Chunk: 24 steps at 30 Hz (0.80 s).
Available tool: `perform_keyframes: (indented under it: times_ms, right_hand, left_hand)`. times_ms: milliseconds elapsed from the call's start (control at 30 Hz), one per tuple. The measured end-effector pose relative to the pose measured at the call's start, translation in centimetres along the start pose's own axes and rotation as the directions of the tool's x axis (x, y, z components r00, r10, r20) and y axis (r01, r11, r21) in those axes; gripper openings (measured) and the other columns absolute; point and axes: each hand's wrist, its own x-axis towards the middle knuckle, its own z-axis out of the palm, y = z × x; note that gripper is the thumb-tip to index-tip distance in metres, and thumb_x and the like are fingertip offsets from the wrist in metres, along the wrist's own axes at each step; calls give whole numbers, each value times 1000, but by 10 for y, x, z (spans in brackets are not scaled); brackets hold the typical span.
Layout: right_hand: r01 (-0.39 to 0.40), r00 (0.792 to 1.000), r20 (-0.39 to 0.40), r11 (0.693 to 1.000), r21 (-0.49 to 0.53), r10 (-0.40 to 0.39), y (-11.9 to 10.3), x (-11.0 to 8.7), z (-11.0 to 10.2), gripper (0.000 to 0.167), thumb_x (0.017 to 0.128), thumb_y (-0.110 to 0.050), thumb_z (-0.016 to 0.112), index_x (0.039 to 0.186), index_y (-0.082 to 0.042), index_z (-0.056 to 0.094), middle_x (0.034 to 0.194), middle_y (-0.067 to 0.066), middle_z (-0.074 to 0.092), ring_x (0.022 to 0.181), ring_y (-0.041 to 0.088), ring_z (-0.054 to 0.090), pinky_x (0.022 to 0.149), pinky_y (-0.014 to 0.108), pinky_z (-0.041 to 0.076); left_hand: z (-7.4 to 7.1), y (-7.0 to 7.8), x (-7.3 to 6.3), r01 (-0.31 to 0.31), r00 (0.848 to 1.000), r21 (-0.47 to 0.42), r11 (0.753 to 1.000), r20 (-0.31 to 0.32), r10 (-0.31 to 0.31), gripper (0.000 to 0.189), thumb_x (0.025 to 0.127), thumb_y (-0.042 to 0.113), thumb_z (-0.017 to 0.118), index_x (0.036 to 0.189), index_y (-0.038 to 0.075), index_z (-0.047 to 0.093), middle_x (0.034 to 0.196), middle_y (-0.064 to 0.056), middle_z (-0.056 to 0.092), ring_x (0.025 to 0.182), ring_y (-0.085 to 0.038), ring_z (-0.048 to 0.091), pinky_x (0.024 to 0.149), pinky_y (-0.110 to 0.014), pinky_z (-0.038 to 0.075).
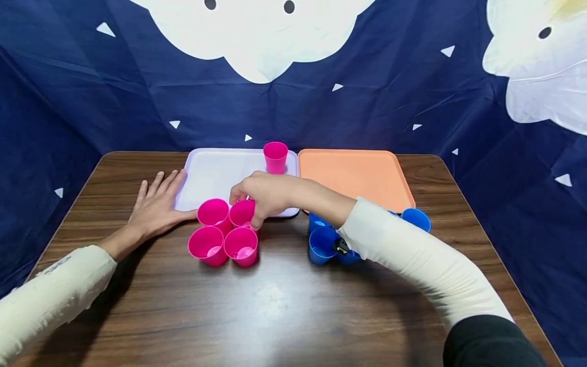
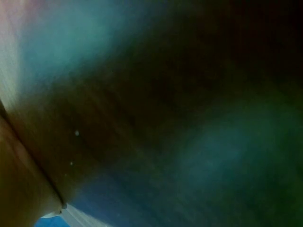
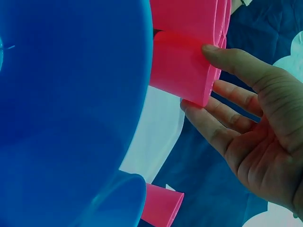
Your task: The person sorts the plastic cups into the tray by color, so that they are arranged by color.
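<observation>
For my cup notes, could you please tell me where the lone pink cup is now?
In the head view, the lone pink cup stands on the lavender tray, near its far right corner, left of the orange tray.

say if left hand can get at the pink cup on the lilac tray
Probably yes: the left hand is by the lilac tray, whose bare surface lies between it and the pink cup.
</observation>
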Motion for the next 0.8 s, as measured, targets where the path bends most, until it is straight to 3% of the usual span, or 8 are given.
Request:
perform_keyframes:
  times_ms: [300,467,800]
  right_hand:
    - [3,1000,3,1000,1,-3,-1,-6,-10,67,84,-19,98,146,-14,72,147,6,74,142,25,62,107,36,63]
    - [-10,1000,-12,1000,-19,9,-1,-6,-22,68,86,-19,97,148,-14,70,149,6,73,143,26,62,109,36,61]
    - [-77,994,-74,997,-16,75,11,9,-42,66,89,-19,94,150,-15,69,152,5,73,141,24,62,96,32,64]
  left_hand:
    - [-1,3,2,-1,1000,14,1000,11,1,133,90,81,75,183,20,3,188,-25,14,175,-54,0,137,-77,-12]
    - [-2,5,3,-4,1000,17,1000,9,4,133,90,80,75,183,20,3,188,-26,14,175,-55,1,137,-78,-10]
    - [-1,4,0,-8,1000,23,1000,1,8,133,90,81,74,183,18,4,188,-27,15,175,-56,2,137,-79,-9]
